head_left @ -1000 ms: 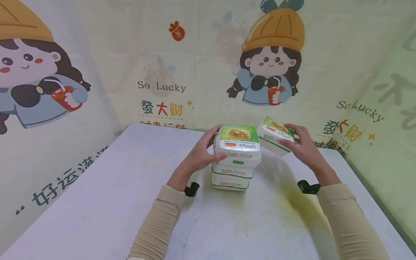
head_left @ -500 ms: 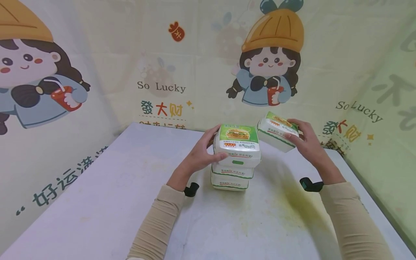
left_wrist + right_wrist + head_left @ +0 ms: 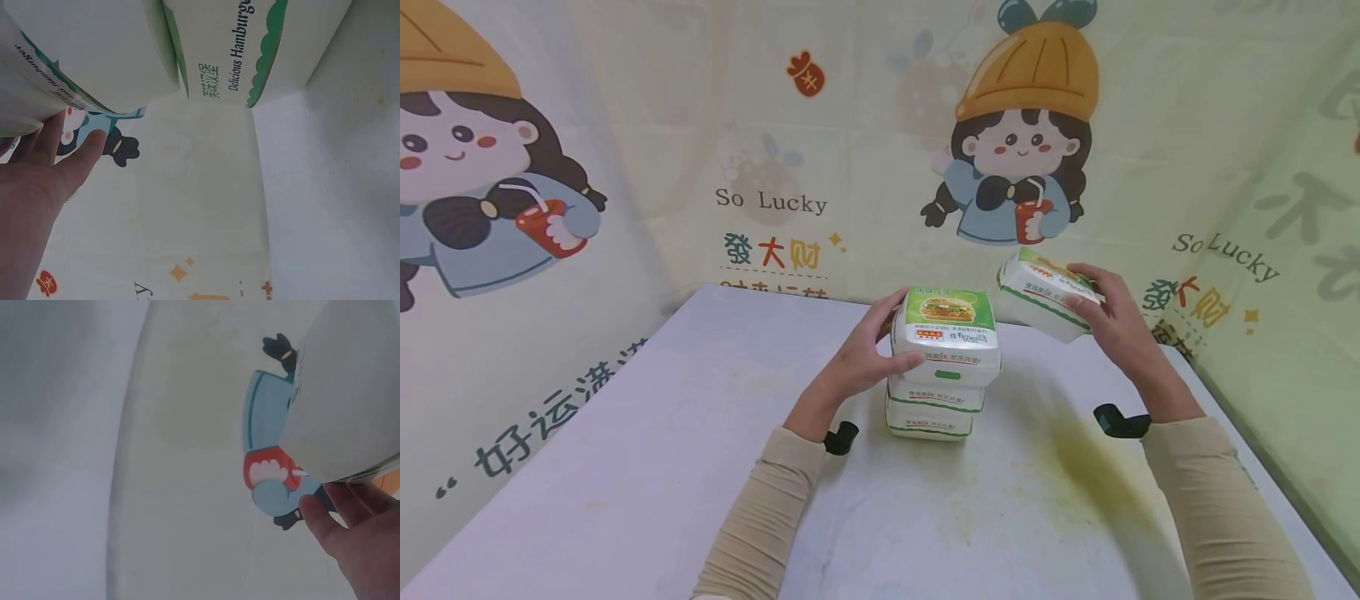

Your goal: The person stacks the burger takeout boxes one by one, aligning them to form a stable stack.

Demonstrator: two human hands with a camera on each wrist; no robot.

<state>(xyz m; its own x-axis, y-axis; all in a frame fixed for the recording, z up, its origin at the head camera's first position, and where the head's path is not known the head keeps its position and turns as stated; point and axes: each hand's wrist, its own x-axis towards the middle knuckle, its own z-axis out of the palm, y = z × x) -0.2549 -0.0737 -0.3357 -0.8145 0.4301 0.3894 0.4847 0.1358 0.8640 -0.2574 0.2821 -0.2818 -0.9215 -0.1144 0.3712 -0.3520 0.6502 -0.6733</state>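
Observation:
Three white-and-green hamburger boxes stand stacked on the table. The left hand [image 3: 861, 354] grips the top box [image 3: 955, 337] at its left side, with the thumb along the front. Under that sit the middle box [image 3: 936, 395] and the bottom box [image 3: 928, 425], slightly offset from each other. To the right, the right hand [image 3: 1116, 325] holds another hamburger box [image 3: 1045, 304] in the air, tilted, its lid showing a burger picture. In the right wrist view the right hand's fingers [image 3: 319, 515] are at the lower edge of that box. Parts of the fingers behind both held boxes are hidden.
The white table [image 3: 700, 467] has a yellowish stain [image 3: 1090, 458] right of the stack. Printed cloth walls [image 3: 865, 167] with cartoon figures enclose the back and sides. A small black camera sits on each wrist.
The right hand has lifted its box a little higher and to the right, tilting it further. The left hand and the stack have stayed about where they were.

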